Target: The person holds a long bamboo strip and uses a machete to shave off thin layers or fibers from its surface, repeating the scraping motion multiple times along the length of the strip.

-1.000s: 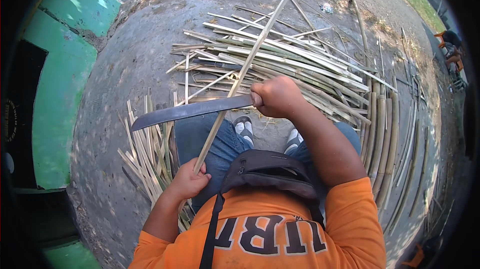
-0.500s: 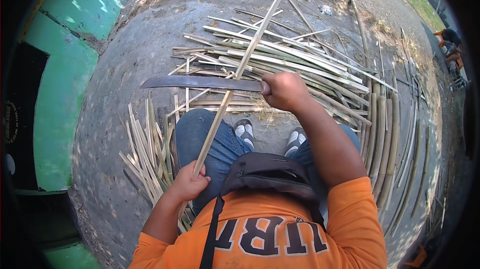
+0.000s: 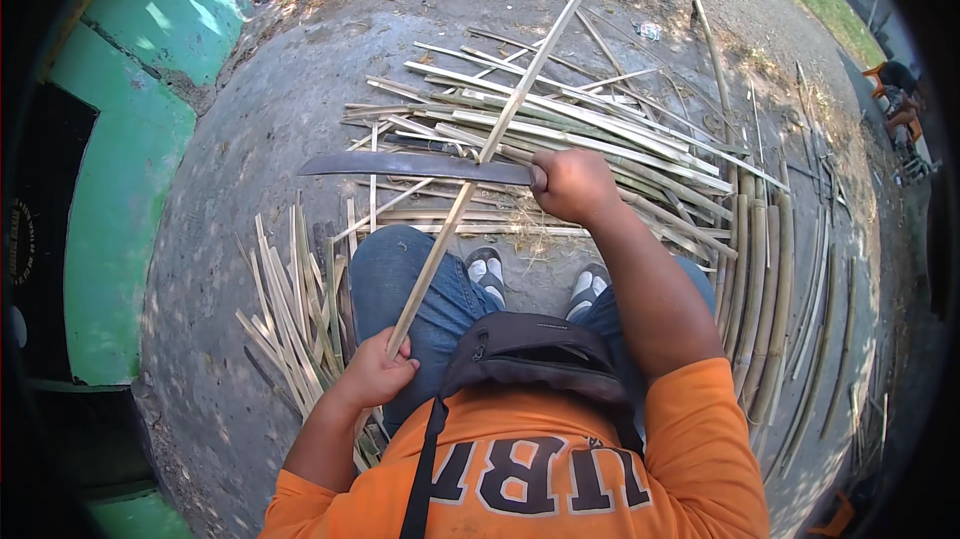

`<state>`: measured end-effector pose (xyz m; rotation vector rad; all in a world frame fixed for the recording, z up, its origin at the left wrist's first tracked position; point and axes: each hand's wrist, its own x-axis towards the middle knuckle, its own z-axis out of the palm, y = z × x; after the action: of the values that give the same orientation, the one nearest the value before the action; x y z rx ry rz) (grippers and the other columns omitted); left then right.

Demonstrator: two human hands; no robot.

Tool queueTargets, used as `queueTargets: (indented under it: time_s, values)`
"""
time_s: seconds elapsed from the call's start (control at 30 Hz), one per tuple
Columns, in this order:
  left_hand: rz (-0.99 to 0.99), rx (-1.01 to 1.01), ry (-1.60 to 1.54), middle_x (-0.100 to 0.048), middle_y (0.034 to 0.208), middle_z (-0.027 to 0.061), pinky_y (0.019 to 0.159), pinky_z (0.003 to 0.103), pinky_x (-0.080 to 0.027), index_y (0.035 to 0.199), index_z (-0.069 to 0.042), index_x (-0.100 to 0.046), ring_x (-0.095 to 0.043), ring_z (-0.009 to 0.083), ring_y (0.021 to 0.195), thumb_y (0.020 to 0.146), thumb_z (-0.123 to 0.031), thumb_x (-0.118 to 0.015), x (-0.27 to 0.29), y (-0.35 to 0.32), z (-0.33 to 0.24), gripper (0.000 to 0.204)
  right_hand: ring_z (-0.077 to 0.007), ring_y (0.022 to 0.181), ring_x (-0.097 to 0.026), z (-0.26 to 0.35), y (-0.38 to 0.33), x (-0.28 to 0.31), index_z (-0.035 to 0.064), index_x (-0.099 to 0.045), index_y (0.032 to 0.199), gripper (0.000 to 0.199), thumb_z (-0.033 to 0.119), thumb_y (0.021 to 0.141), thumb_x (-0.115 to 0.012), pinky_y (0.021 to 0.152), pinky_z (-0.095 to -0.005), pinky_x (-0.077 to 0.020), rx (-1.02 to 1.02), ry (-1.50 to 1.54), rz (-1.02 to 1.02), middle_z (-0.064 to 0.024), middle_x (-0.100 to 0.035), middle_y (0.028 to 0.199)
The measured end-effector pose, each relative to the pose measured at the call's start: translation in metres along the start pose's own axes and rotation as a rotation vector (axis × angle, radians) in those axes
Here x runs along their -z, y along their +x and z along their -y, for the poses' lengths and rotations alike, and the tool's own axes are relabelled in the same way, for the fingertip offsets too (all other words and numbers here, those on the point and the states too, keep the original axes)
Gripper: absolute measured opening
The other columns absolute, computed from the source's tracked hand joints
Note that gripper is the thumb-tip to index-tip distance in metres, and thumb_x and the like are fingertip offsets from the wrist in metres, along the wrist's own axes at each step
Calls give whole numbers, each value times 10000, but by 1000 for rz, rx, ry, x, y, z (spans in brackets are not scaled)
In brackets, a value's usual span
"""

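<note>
My left hand (image 3: 379,369) is closed round the lower end of a long pale bamboo strip (image 3: 436,257), which slants up and away to the right. My right hand (image 3: 577,186) grips the handle of a machete (image 3: 410,167). Its long dark blade points left and lies across the strip, touching it around mid-length; a small curled shaving shows at the crossing. Beyond the blade, a heap of split bamboo strips (image 3: 590,129) covers the ground. Another bundle of bamboo strips (image 3: 290,304) lies left of my knee.
Whole bamboo poles (image 3: 765,289) lie lengthwise on the right. A green wall (image 3: 130,189) with a dark opening stands at the left. My feet (image 3: 486,274) are on the ground between the heap and me. Another person (image 3: 900,99) sits far right.
The machete and my right hand have shifted slightly right and nearer to me. The strip's far end has dipped a little, while my left hand has stayed almost in place.
</note>
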<state>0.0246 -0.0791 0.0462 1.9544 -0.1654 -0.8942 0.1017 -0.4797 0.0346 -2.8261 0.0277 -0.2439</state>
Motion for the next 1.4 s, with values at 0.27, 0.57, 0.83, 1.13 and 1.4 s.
queueTargets:
  time_s: [0.27,0.57,0.83,1.13,1.4]
  values:
    - [-9,67,-31,-511,739,-55,541,242,-388,910,-86,-540,-465,37,634,865,-57,-745,0,1,-2,211,-340,709,-713,43,-12,0,169,-698,850,139,305,834,-673,648,-488,-554,317,3,141,-97,-706,726]
    - [-113,-19,22,-501,695,-64,532,249,-384,896,-78,-539,-456,38,605,867,-54,-736,-12,0,3,201,-386,823,-707,-7,6,-4,114,-692,864,167,263,894,-623,740,-506,-569,-70,79,-87,-146,-710,778]
    - [-57,19,5,-505,704,-59,535,241,-385,909,-77,-539,-468,36,622,868,-48,-739,-6,-2,-3,206,-371,670,-669,31,-9,-3,124,-658,823,118,232,794,-694,624,-506,-524,232,137,-57,-125,-647,664]
    - [-43,-10,-8,-517,729,-54,543,246,-389,915,-85,-538,-474,37,642,865,-56,-736,-5,-3,-5,206,-408,807,-700,-17,14,-1,140,-710,904,214,302,928,-573,730,-531,-561,-105,147,-65,-160,-727,840]
    - [3,53,-65,-505,724,-62,530,233,-371,920,-89,-528,-461,29,622,866,-31,-730,-1,-3,-6,216,-381,792,-708,9,-2,3,137,-712,897,192,297,901,-606,731,-516,-567,-29,44,-48,-137,-727,798]
